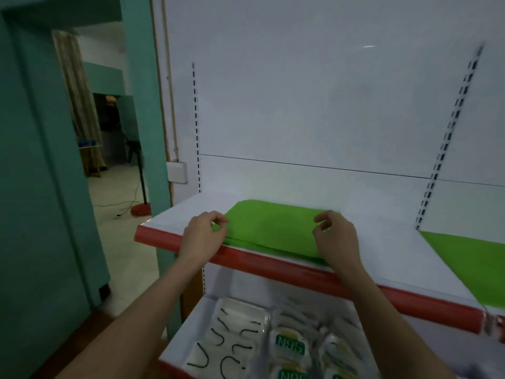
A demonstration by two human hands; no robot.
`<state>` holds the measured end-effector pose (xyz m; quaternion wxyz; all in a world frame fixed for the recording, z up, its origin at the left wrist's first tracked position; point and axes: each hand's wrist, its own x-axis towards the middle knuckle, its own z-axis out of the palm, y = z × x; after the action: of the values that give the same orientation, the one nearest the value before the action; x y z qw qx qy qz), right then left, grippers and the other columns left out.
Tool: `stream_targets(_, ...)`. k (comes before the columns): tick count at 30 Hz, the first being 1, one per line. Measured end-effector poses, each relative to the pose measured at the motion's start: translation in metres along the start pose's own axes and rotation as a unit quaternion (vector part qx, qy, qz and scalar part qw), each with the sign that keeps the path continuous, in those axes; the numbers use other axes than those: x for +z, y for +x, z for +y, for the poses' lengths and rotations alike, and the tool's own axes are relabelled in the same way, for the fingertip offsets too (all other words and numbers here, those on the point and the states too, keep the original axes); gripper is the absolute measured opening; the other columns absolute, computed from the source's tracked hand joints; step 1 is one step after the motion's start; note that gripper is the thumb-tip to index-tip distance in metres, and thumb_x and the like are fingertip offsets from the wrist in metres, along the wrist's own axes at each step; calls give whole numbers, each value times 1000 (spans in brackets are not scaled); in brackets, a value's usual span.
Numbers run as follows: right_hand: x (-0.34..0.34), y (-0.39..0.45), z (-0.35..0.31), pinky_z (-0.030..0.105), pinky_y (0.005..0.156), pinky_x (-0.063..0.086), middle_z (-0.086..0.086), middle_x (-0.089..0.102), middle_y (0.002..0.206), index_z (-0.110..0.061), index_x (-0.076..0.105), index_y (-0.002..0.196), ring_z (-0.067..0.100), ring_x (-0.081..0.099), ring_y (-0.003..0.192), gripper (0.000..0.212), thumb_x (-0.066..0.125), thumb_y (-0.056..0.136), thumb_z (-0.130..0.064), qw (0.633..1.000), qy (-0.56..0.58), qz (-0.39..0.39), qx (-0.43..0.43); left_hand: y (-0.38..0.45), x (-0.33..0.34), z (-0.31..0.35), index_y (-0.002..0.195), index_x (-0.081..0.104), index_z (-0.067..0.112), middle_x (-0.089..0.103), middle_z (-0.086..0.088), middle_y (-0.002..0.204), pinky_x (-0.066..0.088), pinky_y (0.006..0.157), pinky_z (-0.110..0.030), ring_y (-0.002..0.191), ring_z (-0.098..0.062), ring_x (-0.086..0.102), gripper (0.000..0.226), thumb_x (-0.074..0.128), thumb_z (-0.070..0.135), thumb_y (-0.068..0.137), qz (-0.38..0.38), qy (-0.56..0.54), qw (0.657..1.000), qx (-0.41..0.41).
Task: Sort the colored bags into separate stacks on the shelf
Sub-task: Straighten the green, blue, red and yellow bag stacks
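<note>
I see dim, flat, bluish light and soft focus throughout. The glossy white back panel [314, 105] carries a faint glare streak; wide-angle bending curves the slotted metal upright [448, 138] at right.

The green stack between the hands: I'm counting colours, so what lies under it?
The green stack lies on the white shelf. Only green layers show at its front edge; anything lower is covered.

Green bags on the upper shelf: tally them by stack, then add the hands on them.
Green bags stack between the hands: 1 stack, layers uncountable
Green bag at right edge: 1, partly cut off
Hands at the left stack: 2, left hand and right hand
Total: 4
</note>
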<state>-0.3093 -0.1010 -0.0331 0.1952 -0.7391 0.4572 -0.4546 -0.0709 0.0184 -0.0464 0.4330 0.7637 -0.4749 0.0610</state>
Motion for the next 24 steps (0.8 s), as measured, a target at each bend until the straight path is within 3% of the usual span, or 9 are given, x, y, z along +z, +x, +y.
stream_targets(3,-3,8,15,34,71,36,12,64,86,-8,68,94,35,58,88,15,66,80,-4,997,-48,28,54,35,8,-14,106,69,26,66,2,111,49,89,-38,99,-19,59,20,64,28,87,-56,38,998,-18)
stream_targets(6,-2,7,23,32,66,35,16,65,93,-7,64,100,32,58,84,20,69,83,-16,992,-70,16,109,57,19,-29,114,67,27,64,-2,116,48,91,-37,106,-24,58,31,63,38,86,-111,54,992,-32)
stream_targets(10,-2,2,24,33,65,43,11,62,87,-10,58,108,27,59,77,35,72,83,-30,986,-74,22,149,54,29,-41,117,67,35,66,0,118,45,89,-36,114,-24,52,35,60,49,87,-100,75,992,-2)
stream_targets(13,-6,1,21,31,64,40,0,56,75,-12,54,113,18,55,68,40,74,83,-29,982,-85,15,167,54,26,-40,118,67,38,66,-1,121,46,91,-36,117,-25,54,36,64,50,84,-91,44,995,-6)
stream_targets(16,-8,0,22,30,65,39,-4,56,78,-13,54,118,17,55,71,46,77,81,-29,978,-82,5,191,55,24,-41,122,64,36,65,3,124,46,94,-36,119,-24,53,42,67,50,83,-106,24,994,-18)
stream_targets(21,-10,1,27,29,64,45,8,64,94,-15,60,113,18,60,75,42,81,78,-24,981,-59,-7,186,61,25,-43,128,58,35,64,14,123,44,95,-35,121,-20,51,56,73,51,77,-123,4,992,-35)
stream_targets(24,-11,0,35,36,73,54,12,67,97,-17,61,108,23,64,78,36,81,79,-20,984,-29,17,175,61,25,-43,127,58,37,66,17,117,46,95,-37,118,-20,53,62,77,55,71,-140,-6,989,-38)
